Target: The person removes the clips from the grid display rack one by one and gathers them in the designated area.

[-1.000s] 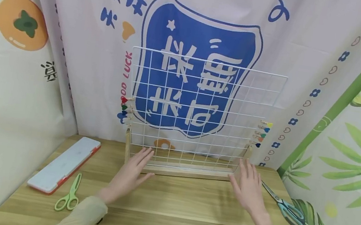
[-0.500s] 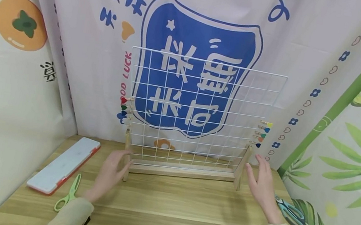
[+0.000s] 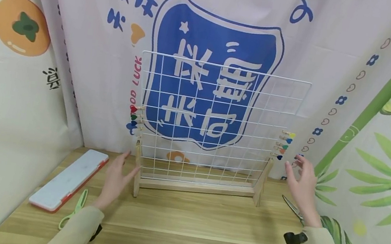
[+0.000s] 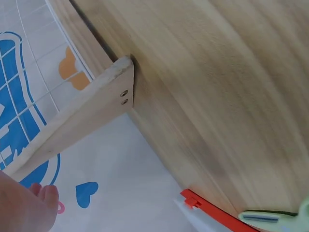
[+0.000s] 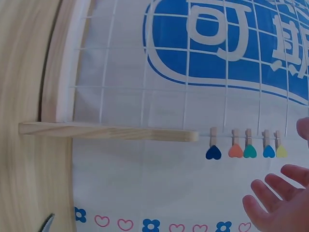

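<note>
A white wire grid (image 3: 209,130) stands upright in a wooden stand (image 3: 197,189) on the table. Small clothespins with coloured hearts line both sides of the grid: a red heart clothespin (image 3: 134,109) tops the left row, and a dark blue one (image 5: 213,152) is lowest on the right. My left hand (image 3: 114,179) is beside the stand's left post (image 4: 72,116), its thumb close to the wood; whether they touch I cannot tell. My right hand (image 3: 302,187) hovers just right of the right-hand clothespins, fingers spread and slightly bent, holding nothing.
A flat white case with a red edge (image 3: 69,179) lies on the left. Green scissors (image 3: 80,202) lie beside it, partly under the left sleeve. Another pair of scissors (image 3: 293,206) is mostly hidden behind the right forearm. A printed curtain (image 3: 209,27) hangs close behind the grid.
Both hands have moved apart, from in front of the stand's base to outside its two posts. The right hand has also risen toward the clothespins. Grid and stand look unmoved.
</note>
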